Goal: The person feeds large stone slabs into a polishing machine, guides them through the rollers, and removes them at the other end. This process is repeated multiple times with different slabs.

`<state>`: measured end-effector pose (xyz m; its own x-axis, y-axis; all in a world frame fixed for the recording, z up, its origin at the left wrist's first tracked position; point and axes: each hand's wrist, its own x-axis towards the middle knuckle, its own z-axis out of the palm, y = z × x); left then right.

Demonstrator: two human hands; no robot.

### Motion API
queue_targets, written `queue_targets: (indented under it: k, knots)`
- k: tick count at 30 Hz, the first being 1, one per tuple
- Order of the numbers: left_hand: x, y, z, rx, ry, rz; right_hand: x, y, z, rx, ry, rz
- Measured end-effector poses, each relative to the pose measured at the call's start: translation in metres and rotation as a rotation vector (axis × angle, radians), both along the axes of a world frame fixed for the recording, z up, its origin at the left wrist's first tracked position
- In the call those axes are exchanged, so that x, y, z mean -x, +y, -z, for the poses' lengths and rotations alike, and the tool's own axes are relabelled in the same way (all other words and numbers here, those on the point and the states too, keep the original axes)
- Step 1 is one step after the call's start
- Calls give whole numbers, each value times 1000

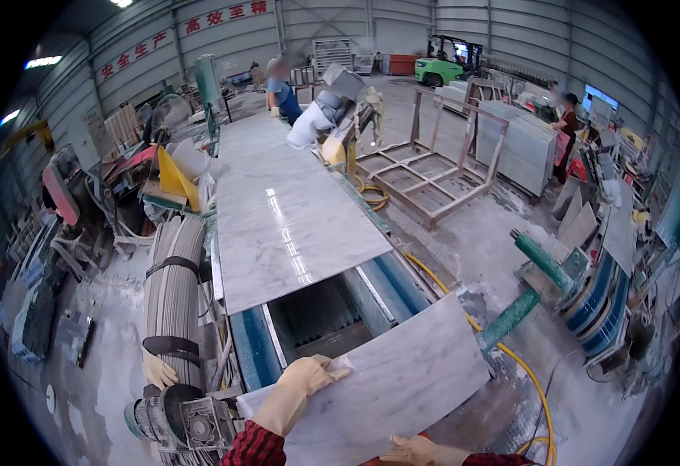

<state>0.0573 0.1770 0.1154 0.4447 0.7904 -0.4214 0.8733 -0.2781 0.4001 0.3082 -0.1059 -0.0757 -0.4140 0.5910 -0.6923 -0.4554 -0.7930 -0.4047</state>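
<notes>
A grey-veined white marble slab (pixel 402 365) lies across the near end of a blue-railed machine bed. My left hand (pixel 305 380), in a cream rubber glove, rests on it near its far edge, fingers stretched to the right. By those fingertips is a small pale, shiny patch that I cannot make out. My right hand (pixel 418 449), gloved too, is at the slab's near edge with fingers apart, partly cut off by the picture's lower edge. A longer marble slab (pixel 293 210) lies farther along the bed, separated from the near slab by an opening.
At left stand a ribbed grey bundle (pixel 175 272), a loose cream glove (pixel 158 368) and a motor (pixel 200 426). Green rollers (pixel 509 318) and a yellow hose (pixel 523 365) are at right. Beyond are a metal frame (pixel 433 179), a person in blue (pixel 282 93) and a green forklift (pixel 441 70).
</notes>
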Motion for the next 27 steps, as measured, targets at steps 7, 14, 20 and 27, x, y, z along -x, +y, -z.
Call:
queue_targets:
  k: [7,14,20,27]
  knots:
    - [-27,-72,-110,-61,-19,-142,-24,-13,27,-273,-38,-228]
    - [-71,-95,-137,-413,-291,-359,-93,26,-122,-273,-250,-136]
    - [-214,-96,-117,-241,-777,-519,-252,21,-166,-460,-473,341]
    - [-426,-87,-45,25,-1089,-378,-458,-16,-210,-544,-659,703]
